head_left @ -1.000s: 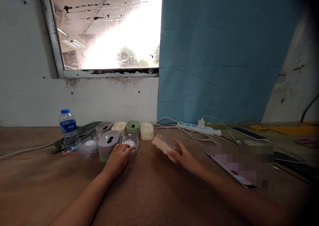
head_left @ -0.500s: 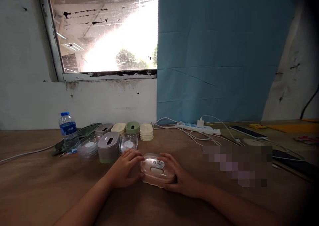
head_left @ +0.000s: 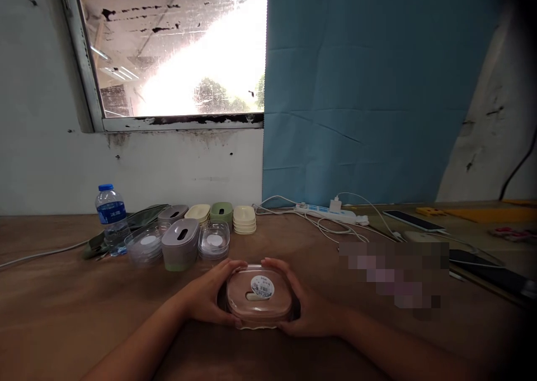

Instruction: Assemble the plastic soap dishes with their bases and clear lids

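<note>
A pink-brown plastic box (head_left: 272, 308) with rounded corners sits on the brown tabletop before me. Over its top is a clear cover bearing a round white label (head_left: 262, 286), beside a pale slot; a cream edge shows beneath the box. My left hand (head_left: 212, 297) grips the left side, thumb at the near corner and fingers at the far one. On the opposite side, my right hand (head_left: 308, 305) is wrapped round the box in the same way. Beyond my left hand stand clear plastic covers (head_left: 213, 236) and a grey slotted box (head_left: 180, 244).
Further back are a green box (head_left: 221, 214), stacked cream trays (head_left: 244, 220), more clear covers (head_left: 145, 245) and a water bottle (head_left: 112, 219). A power strip (head_left: 327, 213) with tangled cables lies along the wall. Phones (head_left: 413, 221) rest at the right; a blurred patch (head_left: 390, 274) hides something.
The pink-brown box has come slightly nearer to me and turned to lie squarer. My left hand has closed round its left side, while my right hand keeps its hold.
</note>
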